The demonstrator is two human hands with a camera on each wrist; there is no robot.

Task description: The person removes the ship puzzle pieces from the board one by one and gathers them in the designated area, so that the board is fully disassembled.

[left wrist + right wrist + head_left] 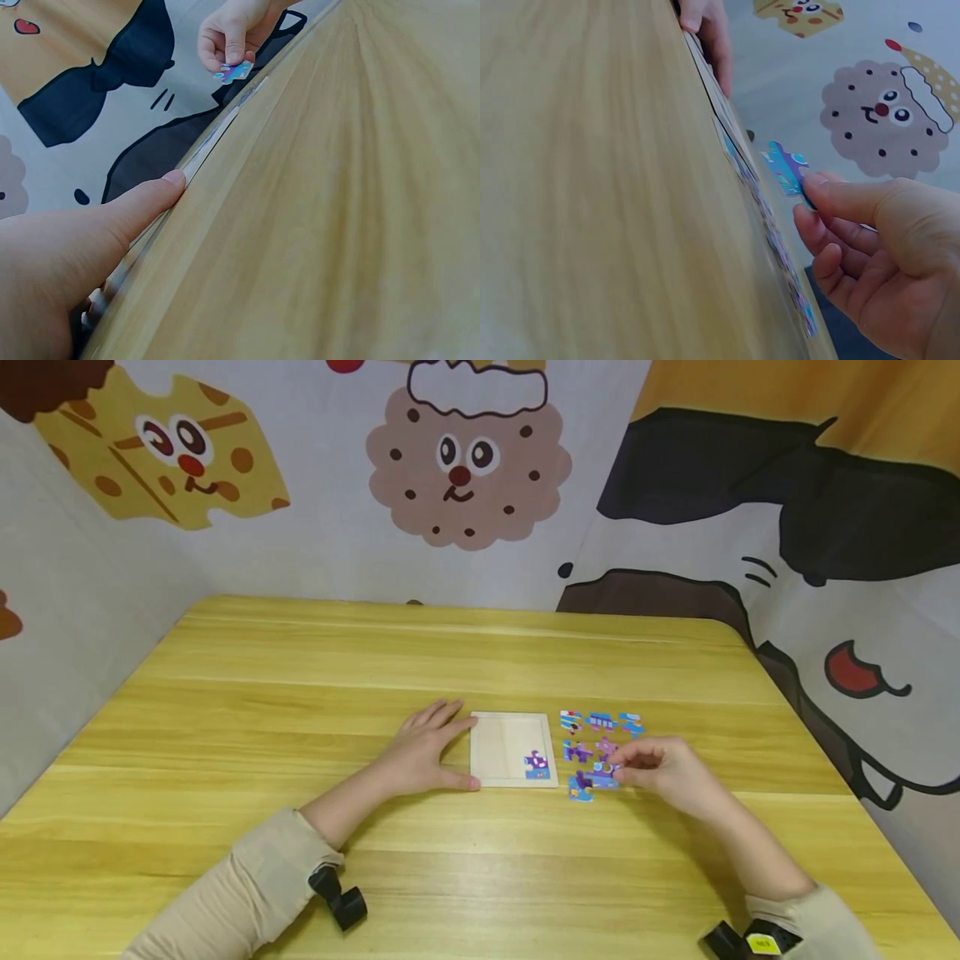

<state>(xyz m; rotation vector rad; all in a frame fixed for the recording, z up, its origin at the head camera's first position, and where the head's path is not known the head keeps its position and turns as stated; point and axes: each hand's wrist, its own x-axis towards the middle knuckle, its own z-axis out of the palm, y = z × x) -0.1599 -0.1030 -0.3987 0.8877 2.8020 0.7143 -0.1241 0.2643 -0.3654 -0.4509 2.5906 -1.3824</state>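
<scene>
A square wooden puzzle tray [497, 747] lies flat on the table, with one purple-and-blue piece [537, 767] in its lower right corner. My left hand [423, 753] spreads along the tray's left side, thumb at the near corner and fingers at the far one. To the right of the tray, my right hand [671, 772] pinches a blue-and-purple puzzle piece [784, 166] between thumb and fingers. In the right wrist view this piece is raised above the tabletop. Several loose pieces [602, 722] lie under and beyond it, and a separate piece [580, 787] sits nearest me.
The wooden table [375, 647] stretches out on all sides of the tray. Behind it hangs a cloth printed with a cookie face [468, 468] and a cheese face [165, 452]. Black straps [339, 897] sit around both sleeves.
</scene>
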